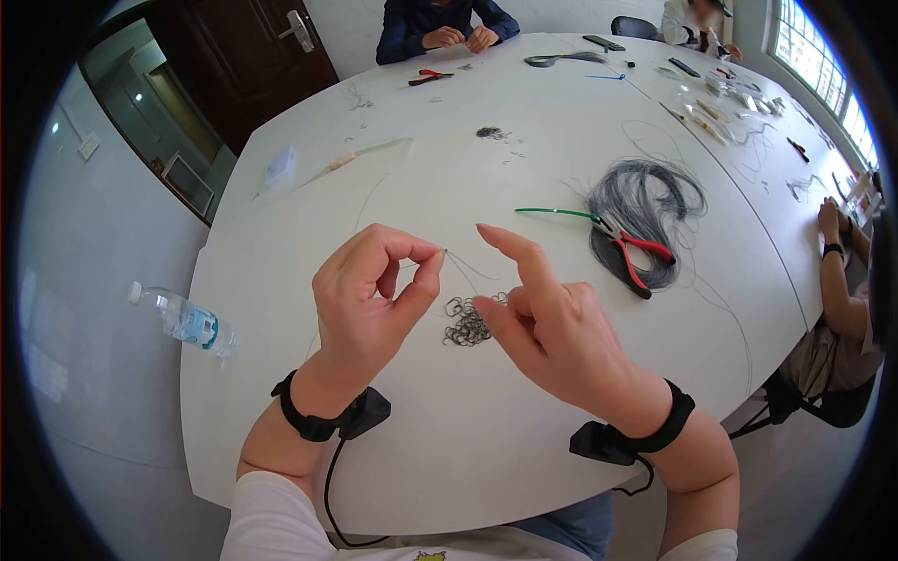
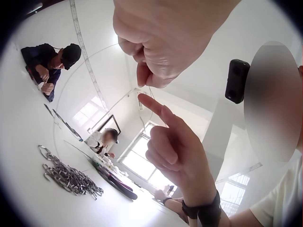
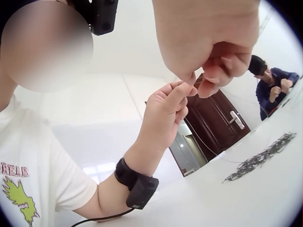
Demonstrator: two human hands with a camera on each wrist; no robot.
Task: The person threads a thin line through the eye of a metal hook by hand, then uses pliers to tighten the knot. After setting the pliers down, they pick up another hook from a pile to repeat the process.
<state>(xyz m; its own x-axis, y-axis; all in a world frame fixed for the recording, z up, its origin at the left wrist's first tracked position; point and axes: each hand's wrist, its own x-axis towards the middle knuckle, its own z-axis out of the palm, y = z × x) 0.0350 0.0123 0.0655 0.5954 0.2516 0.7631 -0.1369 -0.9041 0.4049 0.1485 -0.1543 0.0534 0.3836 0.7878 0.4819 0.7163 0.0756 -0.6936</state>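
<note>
My left hand (image 1: 369,285) pinches a thin strand of line (image 1: 468,266) between thumb and index finger, and its loose ends fan out to the right. A tiny dark bit shows at the pinching fingertips. Just right of it is my right hand (image 1: 557,323), index finger stretched out and thumb spread away, the other fingers folded in. Nothing shows between that thumb and index finger. On the table below lies a pile of small metal hooks (image 1: 465,329), partly behind the right thumb; the left wrist view shows these hooks (image 2: 68,177) uncovered.
Right of my hands, red-handled pliers (image 1: 636,248) lie on a grey hank of line (image 1: 687,196) beside a green tie (image 1: 552,211). A water bottle (image 1: 192,320) is at the left. Farther off are a small dark heap (image 1: 491,133), more pliers (image 1: 430,78) and several seated people.
</note>
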